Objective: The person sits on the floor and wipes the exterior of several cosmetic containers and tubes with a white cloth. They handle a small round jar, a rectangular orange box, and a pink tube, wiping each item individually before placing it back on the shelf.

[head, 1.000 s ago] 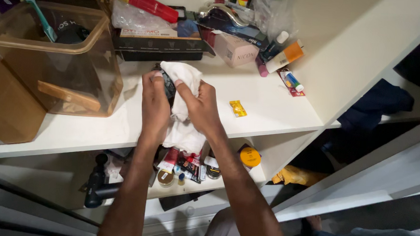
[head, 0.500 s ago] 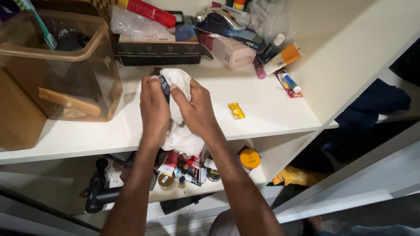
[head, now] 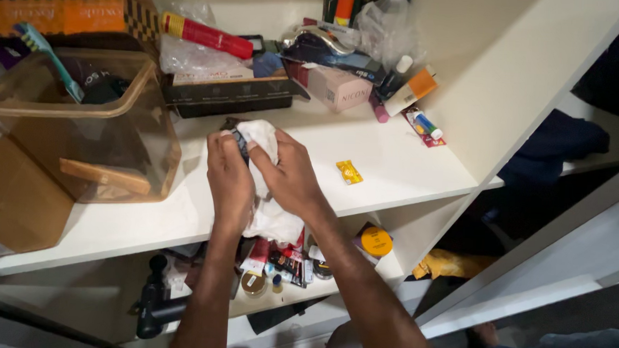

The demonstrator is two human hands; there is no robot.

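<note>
My left hand grips a small dark object over the white shelf. My right hand presses a white cloth against that object; the cloth hangs down below both hands to the shelf's front edge. Most of the dark object is hidden by the fingers and the cloth, so I cannot tell what it is.
A clear plastic tub holding a toothbrush stands at the left beside a cardboard box. Black boxes, a red tube, a pink box and bottles crowd the back. A yellow packet lies right. The lower shelf holds small cosmetics.
Both hands with the cloth and dark object have shifted slightly toward the back of the shelf. The right hand has slid over the cloth.
</note>
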